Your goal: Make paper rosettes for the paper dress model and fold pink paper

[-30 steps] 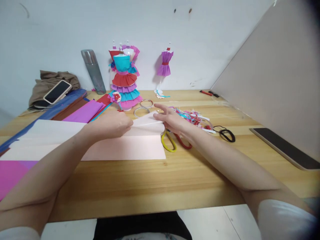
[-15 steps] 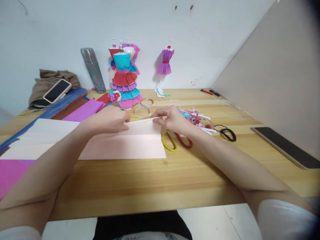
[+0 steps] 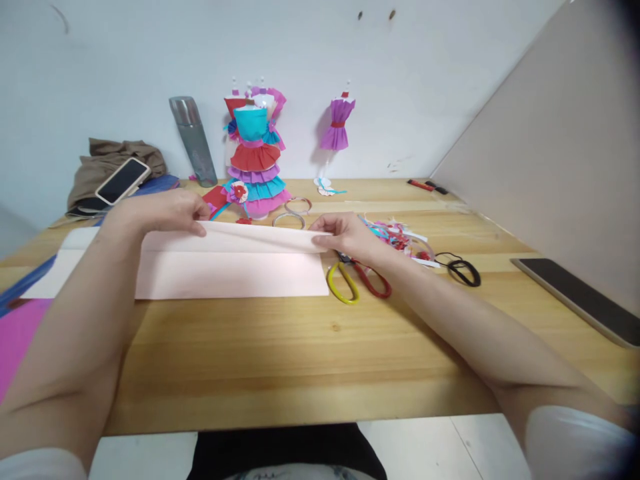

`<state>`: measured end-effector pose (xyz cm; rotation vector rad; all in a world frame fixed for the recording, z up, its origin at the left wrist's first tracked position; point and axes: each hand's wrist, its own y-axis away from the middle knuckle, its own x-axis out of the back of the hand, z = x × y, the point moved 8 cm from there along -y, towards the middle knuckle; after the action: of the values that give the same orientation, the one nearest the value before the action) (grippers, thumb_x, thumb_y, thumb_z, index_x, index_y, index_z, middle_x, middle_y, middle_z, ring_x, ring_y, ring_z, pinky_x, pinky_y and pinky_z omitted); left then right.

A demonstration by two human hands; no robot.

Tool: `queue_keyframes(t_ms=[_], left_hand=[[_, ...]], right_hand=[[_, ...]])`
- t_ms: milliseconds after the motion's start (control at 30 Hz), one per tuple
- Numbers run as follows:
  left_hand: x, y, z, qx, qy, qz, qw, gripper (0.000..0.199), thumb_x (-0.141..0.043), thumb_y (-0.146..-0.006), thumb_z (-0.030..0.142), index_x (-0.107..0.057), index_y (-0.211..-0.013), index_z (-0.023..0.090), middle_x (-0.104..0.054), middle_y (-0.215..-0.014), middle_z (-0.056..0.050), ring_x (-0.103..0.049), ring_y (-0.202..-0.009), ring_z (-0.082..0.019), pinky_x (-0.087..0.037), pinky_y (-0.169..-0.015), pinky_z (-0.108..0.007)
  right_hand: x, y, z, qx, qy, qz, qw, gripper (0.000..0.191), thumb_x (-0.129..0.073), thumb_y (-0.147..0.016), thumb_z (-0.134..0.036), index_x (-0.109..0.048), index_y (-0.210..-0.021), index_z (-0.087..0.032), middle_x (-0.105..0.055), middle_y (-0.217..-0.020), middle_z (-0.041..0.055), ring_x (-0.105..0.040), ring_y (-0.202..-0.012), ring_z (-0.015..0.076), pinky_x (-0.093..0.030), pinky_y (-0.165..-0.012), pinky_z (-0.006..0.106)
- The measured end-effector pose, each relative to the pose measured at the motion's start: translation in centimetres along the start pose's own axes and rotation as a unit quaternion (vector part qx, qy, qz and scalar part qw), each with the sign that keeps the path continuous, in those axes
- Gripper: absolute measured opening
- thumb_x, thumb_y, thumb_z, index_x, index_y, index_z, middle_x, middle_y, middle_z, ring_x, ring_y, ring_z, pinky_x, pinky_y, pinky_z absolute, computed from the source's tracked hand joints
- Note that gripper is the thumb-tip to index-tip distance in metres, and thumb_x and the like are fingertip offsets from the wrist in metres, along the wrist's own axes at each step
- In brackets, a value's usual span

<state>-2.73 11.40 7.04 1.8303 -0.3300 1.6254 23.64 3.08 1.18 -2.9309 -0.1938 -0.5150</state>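
Note:
A long pale pink sheet of paper (image 3: 230, 275) stretches across the left half of the wooden table, its far edge lifted and folded over toward me. My left hand (image 3: 177, 212) pinches that far edge between thumb and fingers, left of the middle. At the right end of the same edge, my right hand (image 3: 343, 235) grips the paper between thumb and fingers. Scissors with one yellow and one red handle (image 3: 343, 283) lie just right of the sheet, partly under my right hand and wrist.
Behind the paper stand small mannequins in ruffled dresses (image 3: 256, 157), another in a purple dress (image 3: 339, 125), and a grey bottle (image 3: 194, 143). Tape rolls (image 3: 289, 220), paper scraps (image 3: 400, 240), a black cord (image 3: 464, 272), a dark tablet-like slab (image 3: 580, 300) and a phone (image 3: 123, 181) lie around.
My left hand has slid left along the far edge, away from my right hand, which keeps its grip. The sheet's near edge has moved away from me. The view has shifted slightly.

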Motion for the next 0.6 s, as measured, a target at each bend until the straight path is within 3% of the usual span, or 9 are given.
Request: queue_keyframes(t_ms=[233,400,500,600], left_hand=[[1.1,1.6,1.8,0.002,0.017,0.013,1.000,0.025,-0.056,-0.079,0.035,-0.044,-0.063,0.020,-0.045,-0.060,0.002,-0.039,-0.057,-0.011,-0.030,-0.055,-0.026],[0.7,1.1,2.3,-0.016,-0.013,0.025,0.999,0.016,-0.055,-0.078,0.032,-0.052,-0.069,0.019,-0.056,-0.067,-0.001,-0.050,-0.063,-0.014,-0.033,-0.059,-0.028],[-0.5,1.7,2.6,0.003,-0.088,0.030,0.996,0.012,-0.056,-0.078,0.030,-0.062,-0.077,0.019,-0.066,-0.078,-0.007,-0.059,-0.072,-0.021,-0.034,-0.060,-0.030],[-2.7,4.2,3.5,0.013,-0.135,0.019,0.991,0.016,-0.056,-0.077,0.026,-0.069,-0.081,0.018,-0.072,-0.085,-0.012,-0.065,-0.076,-0.025,-0.037,-0.061,-0.031]], right_hand=[[-0.4,0.1,0.2,-0.005,0.030,-0.031,0.999,0.007,-0.070,-0.066,-0.024,-0.064,-0.064,-0.022,-0.063,-0.059,-0.0007,-0.055,-0.054,0.0132,-0.042,-0.050,0.024],[-0.1,0.2,-0.8,0.060,0.149,-0.055,0.985,0.003,-0.064,-0.070,-0.022,-0.067,-0.069,-0.022,-0.066,-0.064,0.0005,-0.058,-0.060,0.0161,-0.044,-0.055,0.027],[-0.7,0.6,-1.6,0.113,0.255,-0.112,0.954,0.011,-0.060,-0.075,-0.020,-0.071,-0.077,-0.019,-0.071,-0.073,0.0038,-0.063,-0.069,0.0186,-0.047,-0.063,0.029],[-1.8,1.6,-2.0,0.135,0.291,-0.210,0.924,0.016,-0.061,-0.079,-0.020,-0.074,-0.086,-0.016,-0.076,-0.089,0.0086,-0.068,-0.079,0.0207,-0.050,-0.072,0.031]])
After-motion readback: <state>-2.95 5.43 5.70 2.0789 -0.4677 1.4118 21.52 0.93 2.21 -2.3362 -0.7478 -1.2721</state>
